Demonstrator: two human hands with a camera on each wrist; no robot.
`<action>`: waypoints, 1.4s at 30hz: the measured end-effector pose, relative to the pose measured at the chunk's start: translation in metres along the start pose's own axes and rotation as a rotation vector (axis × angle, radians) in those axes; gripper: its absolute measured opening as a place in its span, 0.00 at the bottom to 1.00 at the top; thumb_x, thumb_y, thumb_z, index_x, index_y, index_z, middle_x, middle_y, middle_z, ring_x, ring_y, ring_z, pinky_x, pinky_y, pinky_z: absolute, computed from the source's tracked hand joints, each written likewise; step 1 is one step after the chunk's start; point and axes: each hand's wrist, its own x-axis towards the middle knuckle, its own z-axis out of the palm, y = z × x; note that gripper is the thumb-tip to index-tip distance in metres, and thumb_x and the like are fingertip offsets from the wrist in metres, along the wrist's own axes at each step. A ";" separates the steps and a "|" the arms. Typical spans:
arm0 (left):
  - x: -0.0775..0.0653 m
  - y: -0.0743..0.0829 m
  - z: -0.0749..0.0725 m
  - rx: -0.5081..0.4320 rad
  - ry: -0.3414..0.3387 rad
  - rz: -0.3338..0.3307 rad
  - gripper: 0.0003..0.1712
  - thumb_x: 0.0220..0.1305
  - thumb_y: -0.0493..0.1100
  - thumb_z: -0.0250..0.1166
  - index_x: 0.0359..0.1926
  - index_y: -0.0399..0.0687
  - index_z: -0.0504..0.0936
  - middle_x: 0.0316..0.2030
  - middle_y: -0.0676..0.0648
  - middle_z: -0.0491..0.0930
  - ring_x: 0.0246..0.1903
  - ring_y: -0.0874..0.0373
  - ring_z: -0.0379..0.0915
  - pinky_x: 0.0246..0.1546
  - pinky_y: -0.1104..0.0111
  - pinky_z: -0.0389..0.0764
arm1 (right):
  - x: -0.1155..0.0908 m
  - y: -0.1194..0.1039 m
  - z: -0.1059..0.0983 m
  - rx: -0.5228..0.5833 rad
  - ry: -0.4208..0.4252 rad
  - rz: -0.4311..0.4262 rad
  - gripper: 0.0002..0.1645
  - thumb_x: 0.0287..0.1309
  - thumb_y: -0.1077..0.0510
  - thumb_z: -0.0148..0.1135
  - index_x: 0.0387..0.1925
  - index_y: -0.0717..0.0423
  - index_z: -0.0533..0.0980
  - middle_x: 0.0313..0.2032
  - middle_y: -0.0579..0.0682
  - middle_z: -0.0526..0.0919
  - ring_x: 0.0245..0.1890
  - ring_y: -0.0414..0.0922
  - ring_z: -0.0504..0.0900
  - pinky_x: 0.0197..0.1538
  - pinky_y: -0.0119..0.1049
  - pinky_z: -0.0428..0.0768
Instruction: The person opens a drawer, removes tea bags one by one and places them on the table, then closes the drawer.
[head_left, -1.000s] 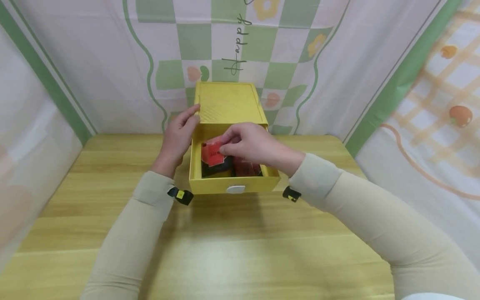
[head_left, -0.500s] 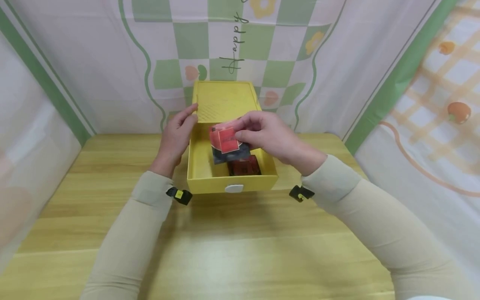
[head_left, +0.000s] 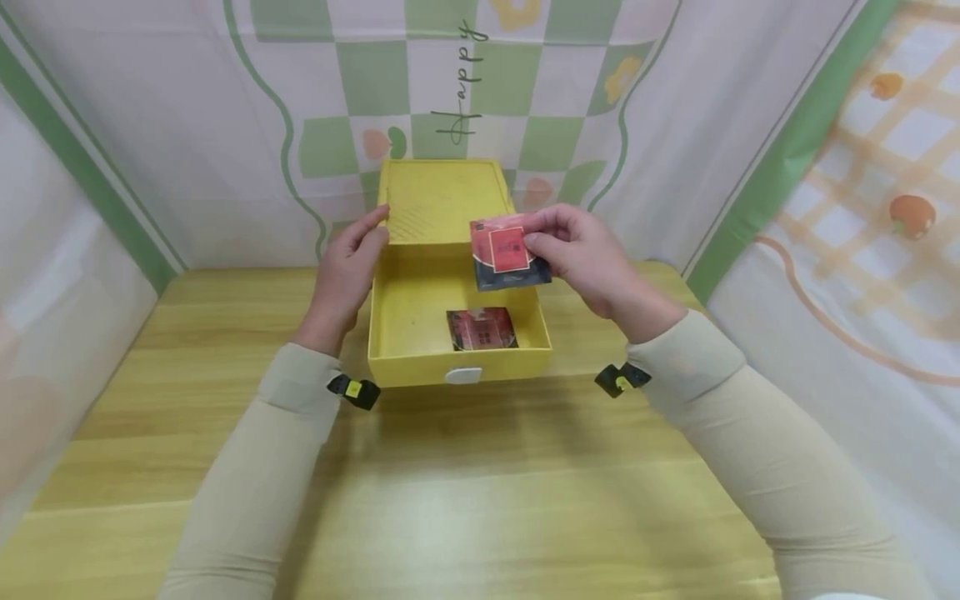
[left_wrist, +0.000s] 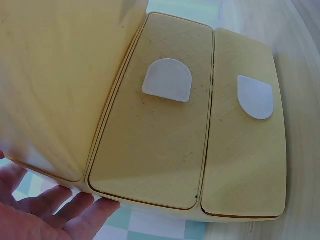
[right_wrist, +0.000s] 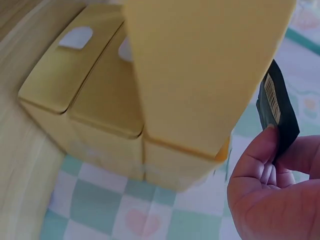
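Observation:
Above the right side of a pulled-out yellow drawer [head_left: 405, 369], my right hand [head_left: 592, 262] pinches a flat red-and-black sachet [head_left: 510, 250] between thumb and fingers. Its dark back with a barcode faces the right wrist camera, where the right hand [right_wrist: 277, 192] grips its lower edge. A second dark red sachet [head_left: 482, 330] lies on the drawer's floor near the front. My left hand [head_left: 345, 271] rests on the left side of the yellow drawer cabinet [head_left: 446, 196]. In the left wrist view, the left hand's fingers [left_wrist: 92, 220] lie fairly straight against the cabinet's side.
Below the pulled-out drawer are two closed drawers, a middle one [left_wrist: 150, 145] and a lower one [left_wrist: 245, 160], with whitish handles. The cabinet stands on a wooden table [head_left: 465, 500] against a green-checked cloth [head_left: 438, 75]. Cloth also hangs at both sides.
My right hand has lifted the sachet out of the drawer and moved it up and to the right. The other sachet is now fully uncovered. My left hand stays on the cabinet.

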 end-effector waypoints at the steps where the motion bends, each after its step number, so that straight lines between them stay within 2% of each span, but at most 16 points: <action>1: 0.000 0.000 0.000 0.004 -0.001 -0.002 0.28 0.69 0.62 0.50 0.67 0.67 0.72 0.68 0.62 0.66 0.65 0.68 0.57 0.66 0.63 0.64 | 0.001 0.002 -0.003 0.011 0.011 0.010 0.17 0.67 0.59 0.55 0.54 0.61 0.72 0.50 0.55 0.78 0.42 0.46 0.78 0.40 0.32 0.81; 7: -0.001 0.001 0.000 0.023 -0.009 -0.009 0.28 0.70 0.63 0.49 0.68 0.69 0.71 0.68 0.63 0.65 0.65 0.69 0.56 0.66 0.64 0.63 | 0.009 0.019 -0.024 0.087 0.072 0.048 0.19 0.68 0.59 0.53 0.57 0.62 0.70 0.50 0.55 0.76 0.41 0.44 0.78 0.40 0.30 0.81; 12: -0.002 0.002 -0.001 0.034 -0.015 -0.018 0.28 0.70 0.64 0.48 0.68 0.70 0.70 0.69 0.64 0.64 0.65 0.68 0.56 0.67 0.63 0.62 | 0.015 0.030 -0.040 0.159 0.129 0.075 0.16 0.68 0.60 0.52 0.54 0.63 0.69 0.52 0.55 0.72 0.42 0.43 0.78 0.42 0.30 0.82; 15: -0.002 0.003 -0.003 0.041 -0.005 -0.017 0.28 0.70 0.63 0.48 0.68 0.70 0.70 0.69 0.63 0.64 0.65 0.68 0.56 0.67 0.63 0.62 | 0.017 0.034 -0.046 0.154 0.154 0.112 0.18 0.69 0.59 0.51 0.55 0.64 0.68 0.52 0.55 0.70 0.42 0.43 0.78 0.42 0.31 0.82; 21: -0.003 0.003 -0.004 0.039 -0.003 -0.007 0.28 0.70 0.63 0.49 0.68 0.68 0.70 0.69 0.63 0.65 0.65 0.68 0.56 0.67 0.63 0.61 | 0.018 0.045 -0.057 0.080 0.200 0.213 0.25 0.70 0.54 0.49 0.63 0.62 0.66 0.54 0.54 0.71 0.41 0.41 0.78 0.39 0.31 0.82; 25: -0.002 0.003 -0.001 0.031 -0.007 -0.010 0.28 0.70 0.63 0.49 0.68 0.68 0.70 0.68 0.63 0.65 0.65 0.69 0.56 0.67 0.63 0.62 | 0.020 0.056 -0.061 0.062 0.228 0.233 0.25 0.70 0.54 0.51 0.63 0.61 0.66 0.54 0.54 0.71 0.39 0.41 0.78 0.35 0.30 0.82; 32: -0.002 0.003 0.000 0.031 -0.010 -0.024 0.28 0.70 0.63 0.49 0.68 0.69 0.70 0.69 0.63 0.65 0.66 0.68 0.56 0.67 0.63 0.61 | 0.027 0.078 -0.059 0.040 0.203 0.245 0.26 0.68 0.58 0.53 0.64 0.63 0.66 0.57 0.58 0.71 0.36 0.41 0.80 0.33 0.29 0.82; 42: -0.003 0.003 -0.001 0.024 -0.017 -0.030 0.28 0.69 0.64 0.49 0.68 0.70 0.70 0.69 0.63 0.64 0.66 0.67 0.55 0.67 0.61 0.61 | 0.039 0.115 -0.049 -0.037 0.125 0.278 0.22 0.66 0.62 0.55 0.59 0.68 0.71 0.56 0.63 0.74 0.41 0.43 0.80 0.44 0.32 0.82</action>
